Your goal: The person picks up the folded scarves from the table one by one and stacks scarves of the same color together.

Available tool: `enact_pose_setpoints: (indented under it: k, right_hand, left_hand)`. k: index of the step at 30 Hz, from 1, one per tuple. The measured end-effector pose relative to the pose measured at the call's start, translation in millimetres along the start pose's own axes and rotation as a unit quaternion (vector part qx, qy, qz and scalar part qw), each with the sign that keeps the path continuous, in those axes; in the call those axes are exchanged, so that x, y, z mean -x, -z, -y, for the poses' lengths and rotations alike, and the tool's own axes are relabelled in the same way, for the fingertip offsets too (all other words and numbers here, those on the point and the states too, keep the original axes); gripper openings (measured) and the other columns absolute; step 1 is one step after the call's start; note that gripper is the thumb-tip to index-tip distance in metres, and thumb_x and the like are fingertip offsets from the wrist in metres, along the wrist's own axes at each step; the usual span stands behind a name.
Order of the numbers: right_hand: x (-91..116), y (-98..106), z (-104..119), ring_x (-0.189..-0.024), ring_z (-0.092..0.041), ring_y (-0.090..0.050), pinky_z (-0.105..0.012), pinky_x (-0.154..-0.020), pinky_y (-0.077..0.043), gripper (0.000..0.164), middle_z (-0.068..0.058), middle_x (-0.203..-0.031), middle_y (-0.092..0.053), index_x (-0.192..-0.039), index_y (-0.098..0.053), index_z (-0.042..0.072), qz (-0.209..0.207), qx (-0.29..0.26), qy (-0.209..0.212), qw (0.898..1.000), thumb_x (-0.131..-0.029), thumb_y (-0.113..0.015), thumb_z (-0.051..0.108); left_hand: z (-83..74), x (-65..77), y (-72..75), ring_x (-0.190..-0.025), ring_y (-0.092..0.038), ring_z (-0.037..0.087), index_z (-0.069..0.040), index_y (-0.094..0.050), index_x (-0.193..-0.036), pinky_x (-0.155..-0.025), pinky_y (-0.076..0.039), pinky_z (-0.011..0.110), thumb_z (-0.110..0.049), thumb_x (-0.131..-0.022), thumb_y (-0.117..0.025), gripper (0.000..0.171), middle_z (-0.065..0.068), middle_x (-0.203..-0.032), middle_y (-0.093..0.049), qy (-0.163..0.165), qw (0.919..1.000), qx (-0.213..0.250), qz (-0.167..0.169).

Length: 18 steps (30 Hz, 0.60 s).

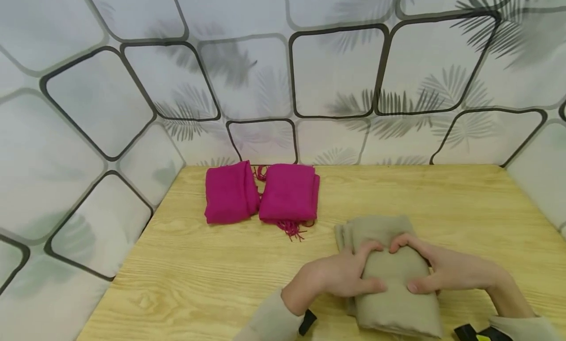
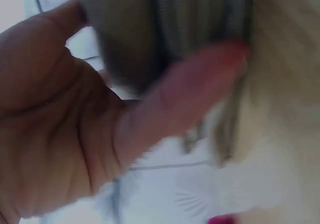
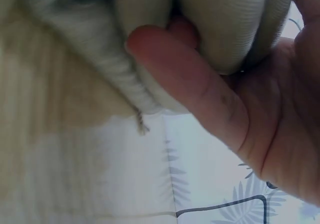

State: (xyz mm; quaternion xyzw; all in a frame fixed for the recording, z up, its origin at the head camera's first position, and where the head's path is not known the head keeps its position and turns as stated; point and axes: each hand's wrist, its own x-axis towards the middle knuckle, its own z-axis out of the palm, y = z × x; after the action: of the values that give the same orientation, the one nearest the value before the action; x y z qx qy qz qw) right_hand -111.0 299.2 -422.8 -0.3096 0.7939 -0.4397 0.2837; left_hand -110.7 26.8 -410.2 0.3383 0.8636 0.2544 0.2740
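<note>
Left hand (image 1: 342, 273) and right hand (image 1: 457, 269) gripping plain beige cloth (image 1: 395, 306), folded

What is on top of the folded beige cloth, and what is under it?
The left hand and right hand touch the top of the folded beige cloth. Beside it, the wooden table shows; whatever lies directly underneath is covered, so it cannot be seen.

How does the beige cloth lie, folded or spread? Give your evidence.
Folded: the beige cloth forms a narrow bundle, with layers showing along its left side.
</note>
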Motion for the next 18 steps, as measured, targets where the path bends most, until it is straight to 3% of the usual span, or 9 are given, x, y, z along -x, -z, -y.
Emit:
enact_pose_setpoints:
  k: [5,10,13,18]
  right_hand:
    - [3,-2,-4,-0.109,-0.012,-0.051,-0.025,-0.081,-0.045,0.054,-0.018,-0.129,-0.040,-0.136,-0.037,0.020,-0.023,0.019,0.010,1.000,-0.093,-0.068,0.010]
    - [4,0,-6,-0.106,-0.016,-0.053,-0.027,-0.080,-0.047,0.053,-0.024,-0.131,-0.033,-0.137,-0.033,0.015,-0.027,-0.024,0.010,0.999,-0.094,-0.064,0.004]
    - [3,-1,-8,-0.108,-0.016,-0.051,-0.027,-0.080,-0.048,0.053,-0.024,-0.133,-0.028,-0.137,-0.032,0.013,-0.030,-0.039,0.009,0.999,-0.095,-0.062,0.002]
    - [0,-3,-14,-0.115,-0.004,-0.043,-0.023,-0.081,-0.044,0.053,-0.007,-0.136,-0.031,-0.135,-0.036,0.018,-0.071,0.027,0.016,0.997,-0.093,-0.067,0.007]
  left_hand:
    - [4.7,-10.3,-5.4,-0.117,-0.049,0.011,-0.036,-0.022,-0.144,-0.094,-0.043,0.025,-0.048,-0.097,-0.059,0.061,0.007,-0.126,-0.055,0.000,0.9983,0.059,0.007]
    - [4.6,-18.5,-9.2,-0.127,-0.045,0.015,-0.036,-0.020,-0.146,-0.096,-0.043,0.026,-0.048,-0.098,-0.057,0.063,0.009,-0.135,-0.049,-0.011,0.9980,0.061,-0.009]
    - [5.5,-19.6,-7.6,-0.131,-0.041,0.016,-0.035,-0.018,-0.147,-0.100,-0.040,0.026,-0.045,-0.099,-0.057,0.063,0.011,-0.138,-0.045,-0.016,0.9976,0.067,-0.002]
    - [9.6,-22.3,-4.0,-0.135,-0.032,0.013,-0.033,-0.018,-0.149,-0.106,-0.035,0.027,-0.042,-0.100,-0.056,0.062,0.004,-0.147,-0.035,-0.030,0.9964,0.079,0.002]
